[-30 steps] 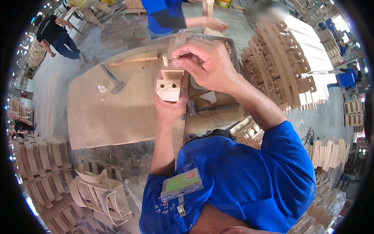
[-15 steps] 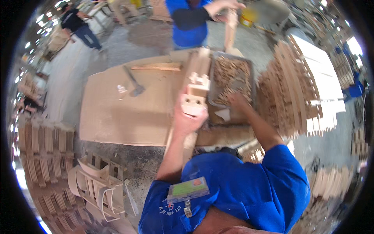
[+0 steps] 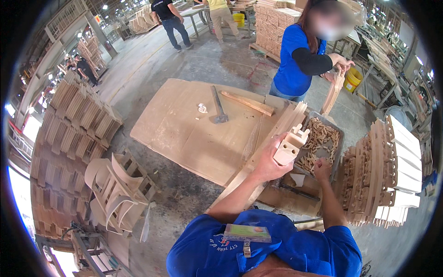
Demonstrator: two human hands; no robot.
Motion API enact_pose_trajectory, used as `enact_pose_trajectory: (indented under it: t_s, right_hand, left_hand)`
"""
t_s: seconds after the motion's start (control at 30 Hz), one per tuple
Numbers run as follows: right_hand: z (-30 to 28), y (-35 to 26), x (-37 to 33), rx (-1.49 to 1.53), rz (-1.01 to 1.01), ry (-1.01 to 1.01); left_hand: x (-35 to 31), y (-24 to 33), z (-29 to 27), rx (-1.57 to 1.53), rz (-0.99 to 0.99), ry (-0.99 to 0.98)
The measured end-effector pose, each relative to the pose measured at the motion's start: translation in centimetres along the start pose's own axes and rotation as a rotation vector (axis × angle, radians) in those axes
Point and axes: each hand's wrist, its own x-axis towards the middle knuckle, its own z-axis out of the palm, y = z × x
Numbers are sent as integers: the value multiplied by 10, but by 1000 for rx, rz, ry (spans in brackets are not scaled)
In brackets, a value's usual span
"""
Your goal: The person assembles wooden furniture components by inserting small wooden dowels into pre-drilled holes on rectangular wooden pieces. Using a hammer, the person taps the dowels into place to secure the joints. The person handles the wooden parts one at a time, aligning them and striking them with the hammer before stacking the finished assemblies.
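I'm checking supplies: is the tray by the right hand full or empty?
Neither: the tray is partly filled. Wooden dowels lie in it, and its grey bottom shows between them.

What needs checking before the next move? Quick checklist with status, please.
1. Left hand has a grip on the wooden block: ok.
2. Two holes in the block's near end look open: ok.
3. Pegs in stock: ok, many in the tray.
4. Right hand at the pegs: ok, at the tray's near end.
5. Peg pinched in the right hand: cannot tell, fingertips unclear.
6. Hammer clear of both hands: ok, lying on the cardboard.
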Motion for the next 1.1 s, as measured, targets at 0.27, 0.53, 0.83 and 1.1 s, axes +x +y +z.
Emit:
enact_pose_trajectory:
  t_s: [0.27,0.53,0.83,1.1]
  right_hand:
    - [-105,-110,34,442,-267,57]
    - [-216,-299,21,282,-800,-349]
    - [-216,-324,28,49,-949,-483]
    - [-223,-343,29,-192,-985,-575]
  left_hand:
    - [-4,3,7,-95,-72,-7]
    - [-1,-1,3,-115,-88,10]
    - [4,-10,0,-77,29,-69]
    - [1,7,2,-47,-16,-44]
